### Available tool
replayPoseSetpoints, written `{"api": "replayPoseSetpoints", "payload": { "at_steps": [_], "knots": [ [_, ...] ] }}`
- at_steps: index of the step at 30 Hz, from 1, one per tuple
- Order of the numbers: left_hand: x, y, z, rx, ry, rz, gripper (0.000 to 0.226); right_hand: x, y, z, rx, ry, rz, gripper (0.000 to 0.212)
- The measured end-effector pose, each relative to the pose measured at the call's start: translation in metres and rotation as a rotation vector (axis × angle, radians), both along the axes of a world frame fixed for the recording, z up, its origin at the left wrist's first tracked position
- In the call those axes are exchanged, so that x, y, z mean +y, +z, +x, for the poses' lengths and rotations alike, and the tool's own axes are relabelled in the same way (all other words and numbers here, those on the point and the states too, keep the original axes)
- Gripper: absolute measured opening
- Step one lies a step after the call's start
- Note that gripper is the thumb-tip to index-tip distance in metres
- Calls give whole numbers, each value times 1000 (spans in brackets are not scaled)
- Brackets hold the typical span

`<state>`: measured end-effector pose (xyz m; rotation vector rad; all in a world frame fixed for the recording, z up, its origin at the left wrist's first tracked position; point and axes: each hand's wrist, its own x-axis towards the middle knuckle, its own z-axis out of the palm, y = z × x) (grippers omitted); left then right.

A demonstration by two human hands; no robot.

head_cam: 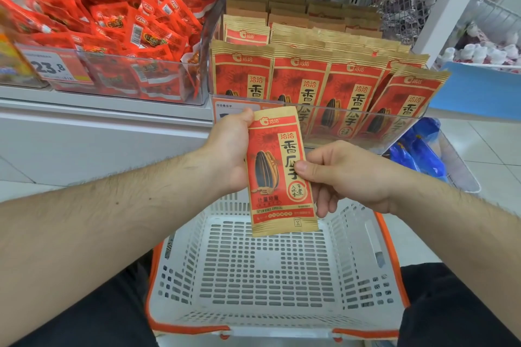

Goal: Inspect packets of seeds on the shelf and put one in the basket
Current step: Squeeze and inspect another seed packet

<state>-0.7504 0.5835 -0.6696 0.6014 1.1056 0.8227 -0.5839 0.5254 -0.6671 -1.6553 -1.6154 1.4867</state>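
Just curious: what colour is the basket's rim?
Orange, around a white basket; the head view shows it best.

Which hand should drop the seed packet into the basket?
Probably the right hand. It pinches the seed packet low on its side, right above the basket, so it could just lower it in. The left hand holds the top edge, further up.

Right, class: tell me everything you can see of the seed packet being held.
The seed packet is a flat, tan paper-look sachet with a red front panel, a sunflower-seed picture and printed characters. It looks sealed, is upright and slightly tilted, and sits above the basket. The left hand holds its upper left edge; the right hand pinches its right side.
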Motion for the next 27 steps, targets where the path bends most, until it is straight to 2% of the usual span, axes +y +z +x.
{"api": "replayPoseSetpoints", "payload": {
  "at_steps": [9,14,18,27],
  "knots": [
    [-1,-1,-1,22,-6,-14,44,-3,0,5,-23,115,-98,35],
    [-1,-3,-2,36,-4,-18,44,-4,0,4,-6,161,-102,18],
    [1,-3,-3,29,-6,-33,44,-4,2,4,-12,194,-84,27],
    [3,-8,-3,82,-11,-31,41,-9,12,-4,-43,142,-43,27]
  ]
}}
